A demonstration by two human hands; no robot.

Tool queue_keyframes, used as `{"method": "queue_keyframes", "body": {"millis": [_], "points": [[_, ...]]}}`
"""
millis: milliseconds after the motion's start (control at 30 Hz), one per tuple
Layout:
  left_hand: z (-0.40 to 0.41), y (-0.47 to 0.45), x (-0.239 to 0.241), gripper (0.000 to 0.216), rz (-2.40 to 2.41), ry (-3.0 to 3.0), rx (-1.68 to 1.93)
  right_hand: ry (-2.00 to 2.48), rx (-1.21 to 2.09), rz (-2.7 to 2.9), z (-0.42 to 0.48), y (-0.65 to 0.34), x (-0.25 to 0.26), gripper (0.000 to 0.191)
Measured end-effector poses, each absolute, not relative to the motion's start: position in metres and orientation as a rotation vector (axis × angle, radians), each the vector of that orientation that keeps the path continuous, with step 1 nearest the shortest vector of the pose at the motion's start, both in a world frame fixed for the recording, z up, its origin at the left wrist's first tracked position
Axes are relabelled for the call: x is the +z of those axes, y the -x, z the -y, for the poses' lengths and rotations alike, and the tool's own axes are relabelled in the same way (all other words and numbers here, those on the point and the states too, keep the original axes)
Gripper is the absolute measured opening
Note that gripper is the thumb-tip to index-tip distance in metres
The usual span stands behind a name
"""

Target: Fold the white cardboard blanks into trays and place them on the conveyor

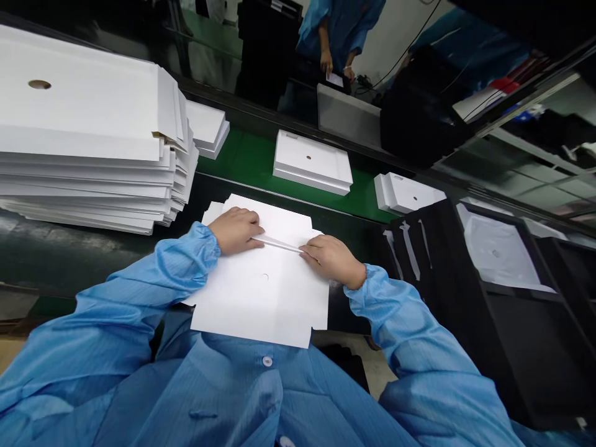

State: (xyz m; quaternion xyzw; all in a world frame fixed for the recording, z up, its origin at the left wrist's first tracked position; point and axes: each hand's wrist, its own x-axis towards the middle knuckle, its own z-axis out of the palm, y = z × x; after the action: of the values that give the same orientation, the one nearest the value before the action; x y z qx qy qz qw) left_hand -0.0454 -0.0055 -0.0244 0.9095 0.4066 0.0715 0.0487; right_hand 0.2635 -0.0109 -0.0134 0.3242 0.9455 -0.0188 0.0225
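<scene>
Because the tall stack of white card point(79, 99) to the left of the grip has ragged, overlapping edges, my largest worry from this remote seat is a bump from the left sleeve point(135, 279), which could set its layers sliding. Next in size is the white sheet point(254, 298), lying flat beneath the grip and spreading out on all sides of it. Its near edge appears to reach past the dark bench over the blue smock point(233, 379), so I judge that a shift of the body could drag it askew. Uneven pulling between the hands could also leave it creased off line.

As for the grip, I see the left hand point(236, 231) and the right hand point(333, 257) a little apart, each with thumb and fingers nearly together. Between them they pinch a narrow raised fold point(282, 244) of the sheet, one hand at either end. Smallest, just nearer the body than the grip, is a curved cut point(266, 276).
</scene>
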Motion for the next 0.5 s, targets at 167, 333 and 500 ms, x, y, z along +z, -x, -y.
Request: {"method": "queue_keyframes", "body": {"millis": [167, 333, 500], "points": [[0.012, 0.074, -0.032, 0.036, -1.269, -2.646, 0.317, -1.179, -0.085, -2.906, 0.022, -0.221, -0.019, 0.037], [0.016, 0.073, -0.048, 0.035, -1.245, -2.603, 0.415, -1.245, -0.181, -3.012, 0.025, -0.162, -0.03, 0.042], [0.012, 0.076, -0.052, 0.033, -1.194, -2.544, 0.473, -1.297, -0.279, -3.027, 0.021, -0.144, -0.033, 0.043]]}}
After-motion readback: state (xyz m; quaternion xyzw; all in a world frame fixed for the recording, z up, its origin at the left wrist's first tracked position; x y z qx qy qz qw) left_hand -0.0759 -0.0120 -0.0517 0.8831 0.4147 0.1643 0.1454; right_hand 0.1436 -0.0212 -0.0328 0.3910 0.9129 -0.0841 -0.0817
